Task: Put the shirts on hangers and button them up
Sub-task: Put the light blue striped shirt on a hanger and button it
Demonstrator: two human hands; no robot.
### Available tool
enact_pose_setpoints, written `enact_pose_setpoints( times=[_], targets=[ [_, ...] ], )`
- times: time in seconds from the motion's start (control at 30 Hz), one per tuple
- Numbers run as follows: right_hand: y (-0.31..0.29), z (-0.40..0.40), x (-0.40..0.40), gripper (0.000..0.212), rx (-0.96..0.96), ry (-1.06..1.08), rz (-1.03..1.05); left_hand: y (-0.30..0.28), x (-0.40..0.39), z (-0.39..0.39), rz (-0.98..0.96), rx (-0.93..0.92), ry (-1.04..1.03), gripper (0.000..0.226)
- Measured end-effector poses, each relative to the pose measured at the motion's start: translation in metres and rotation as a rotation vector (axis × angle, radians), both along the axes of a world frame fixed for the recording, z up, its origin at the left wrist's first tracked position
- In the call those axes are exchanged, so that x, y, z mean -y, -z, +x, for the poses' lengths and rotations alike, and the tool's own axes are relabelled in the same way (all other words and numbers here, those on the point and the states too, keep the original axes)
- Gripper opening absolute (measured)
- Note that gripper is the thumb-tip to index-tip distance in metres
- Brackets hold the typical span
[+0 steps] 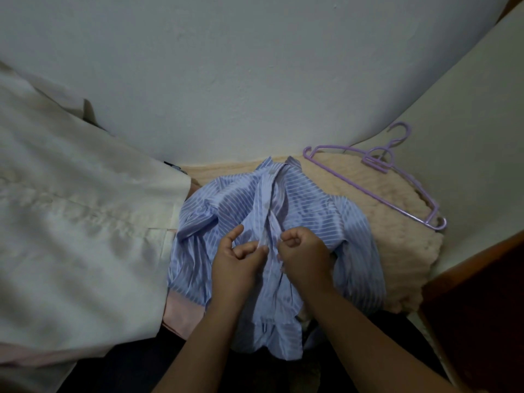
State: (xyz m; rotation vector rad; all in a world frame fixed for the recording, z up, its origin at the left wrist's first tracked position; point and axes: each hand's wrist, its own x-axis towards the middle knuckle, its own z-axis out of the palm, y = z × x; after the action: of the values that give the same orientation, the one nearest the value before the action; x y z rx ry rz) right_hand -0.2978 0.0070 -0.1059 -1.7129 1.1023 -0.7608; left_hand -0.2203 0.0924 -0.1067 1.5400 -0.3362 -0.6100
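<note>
Pinching the placket of the striped shirt (306, 205), left hand (238, 259) and right hand (304, 251) hold opposite edges; soft, slippery-looking cloth probably wants grips beside each button; purple hanger (397, 185) lies beyond-right.

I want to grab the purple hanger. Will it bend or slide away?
The purple hanger looks like thin, bare plastic, so probably light and fairly stiff. It lies flat on the fuzzy cream blanket, which likely keeps it from sliding.
</note>
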Motion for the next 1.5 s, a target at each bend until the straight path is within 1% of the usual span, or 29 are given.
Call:
enact_pose_setpoints(
  times=[0.1, 0.23, 0.4, 0.57, 0.73, 0.9, 1.07, 1.17, 1.33, 1.4, 1.5],
  targets=[
    [-0.002, 0.001, -0.004, 0.009, 0.010, -0.031, 0.005, 0.000, 0.002, -0.002, 0.044, 0.078, 0.019, 0.056],
    [-0.004, -0.001, -0.001, 0.027, 0.053, 0.007, 0.116, -0.003, 0.001, -0.004, 0.065, 0.146, 0.027, 0.056],
    [0.001, 0.001, 0.007, 0.041, 0.133, 0.096, 0.344, -0.004, 0.001, -0.005, 0.131, 0.184, 0.075, 0.056],
    [0.000, -0.002, 0.006, 0.046, 0.155, 0.083, 0.421, -0.005, 0.002, -0.003, 0.127, 0.151, 0.089, 0.057],
    [0.004, 0.003, 0.006, 0.050, 0.211, 0.054, 0.491, -0.004, 0.000, 0.000, 0.051, 0.043, 0.071, 0.056],
    [-0.001, 0.004, -0.001, 0.044, 0.226, 0.052, 0.482, -0.006, -0.004, 0.004, 0.025, -0.006, 0.108, 0.060],
    [-0.001, 0.005, -0.002, 0.043, 0.243, 0.051, 0.480, -0.006, -0.008, 0.009, 0.038, 0.007, 0.107, 0.054],
    [-0.001, 0.006, -0.003, 0.044, 0.267, 0.045, 0.466, -0.007, -0.010, 0.007, 0.057, 0.059, 0.114, 0.054],
    [-0.001, 0.004, -0.001, 0.044, 0.240, 0.036, 0.431, -0.007, -0.012, 0.003, 0.113, 0.216, 0.176, 0.050],
    [-0.001, 0.001, 0.000, 0.042, 0.241, 0.008, 0.387, -0.005, -0.010, 0.002, 0.089, 0.179, 0.145, 0.043],
    [0.001, -0.001, 0.000, 0.037, 0.230, -0.030, 0.336, -0.003, -0.008, 0.000, -0.007, 0.032, 0.070, 0.036]
  ],
)
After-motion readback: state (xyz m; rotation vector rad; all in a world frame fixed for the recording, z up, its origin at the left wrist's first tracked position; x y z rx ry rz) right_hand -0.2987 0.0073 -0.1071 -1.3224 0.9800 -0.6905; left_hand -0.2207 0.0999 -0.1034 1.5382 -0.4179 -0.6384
